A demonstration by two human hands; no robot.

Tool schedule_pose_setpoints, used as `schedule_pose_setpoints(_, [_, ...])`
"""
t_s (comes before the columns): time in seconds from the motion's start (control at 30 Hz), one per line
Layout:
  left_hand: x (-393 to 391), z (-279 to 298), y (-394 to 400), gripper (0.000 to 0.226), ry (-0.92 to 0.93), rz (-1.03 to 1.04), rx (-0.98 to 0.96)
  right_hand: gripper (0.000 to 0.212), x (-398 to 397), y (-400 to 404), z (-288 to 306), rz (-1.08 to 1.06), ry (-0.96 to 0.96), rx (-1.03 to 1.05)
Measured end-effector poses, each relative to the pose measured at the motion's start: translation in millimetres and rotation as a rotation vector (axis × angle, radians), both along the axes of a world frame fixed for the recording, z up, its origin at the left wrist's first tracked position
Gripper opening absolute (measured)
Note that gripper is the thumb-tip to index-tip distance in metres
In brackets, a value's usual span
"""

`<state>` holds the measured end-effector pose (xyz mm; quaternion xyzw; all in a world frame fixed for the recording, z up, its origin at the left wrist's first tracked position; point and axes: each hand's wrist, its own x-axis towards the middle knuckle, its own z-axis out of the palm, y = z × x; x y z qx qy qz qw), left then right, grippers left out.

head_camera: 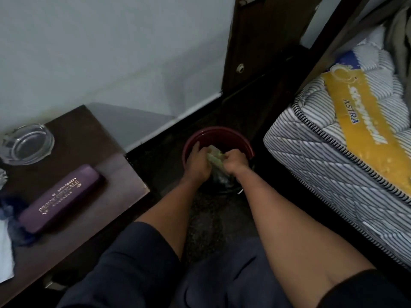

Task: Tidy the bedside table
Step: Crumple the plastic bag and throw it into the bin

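A dark red bucket (pixel 219 133) stands on the dark floor between the bedside table and the bed. Over its mouth my left hand (pixel 199 163) and my right hand (pixel 235 162) both grip a pale green cloth (pixel 214 158), bunched between them. The dark brown bedside table (pixel 89 138) sits at the left. On it lie a clear glass ashtray (pixel 29 144) and a purple glasses case (pixel 62 197) with gold lettering. A dark blue cloth (pixel 10 218) and a white cloth (pixel 5 252) lie at the table's left edge.
A striped mattress (pixel 322 152) with a yellow label fills the right side, close to the bucket. A white wall rises behind the table. A dark wooden door frame (pixel 251 52) stands behind the bucket. My dark shorts cover the bottom of the view.
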<state>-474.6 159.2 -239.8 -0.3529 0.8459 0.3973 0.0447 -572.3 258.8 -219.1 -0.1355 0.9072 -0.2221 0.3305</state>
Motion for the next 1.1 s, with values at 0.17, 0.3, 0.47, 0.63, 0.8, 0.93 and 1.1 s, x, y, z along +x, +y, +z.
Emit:
schedule_pose_setpoints(0.17, [15.1,15.5,-1.4,0.063,0.000,-0.077,-0.139,0.033,-1.4,-2.1,15.8,-0.012,0.064,-0.014])
schedule_pose_setpoints(0.3, [28.3,54.4,-11.1,0.061,-0.092,-0.166,-0.216,0.058,11.4,-10.9,46.3,0.026,0.095,-0.063])
schedule_pose_setpoints(0.47, [62.6,116.6,-26.8,0.044,-0.032,-0.128,-0.301,0.051,49.1,-24.5,90.2,0.129,0.187,-0.085])
schedule_pose_setpoints(0.63, [127.6,165.6,-34.6,0.033,0.071,-0.022,-0.389,0.047,105.0,-42.1,137.6,0.221,0.283,-0.154])
schedule_pose_setpoints(0.8, [203.6,211.5,-46.6,0.035,0.106,0.227,-0.468,0.044,185.6,-73.5,178.0,0.346,0.327,-0.281])
schedule_pose_setpoints(0.93, [270.1,235.3,-58.8,0.032,0.136,0.348,-0.505,0.051,253.4,-103.3,201.9,0.435,0.328,-0.348])
schedule_pose_setpoints(1.1, [350.7,246.5,-76.8,0.030,0.204,0.591,-0.496,0.053,339.3,-134.6,227.6,0.544,0.403,-0.459])
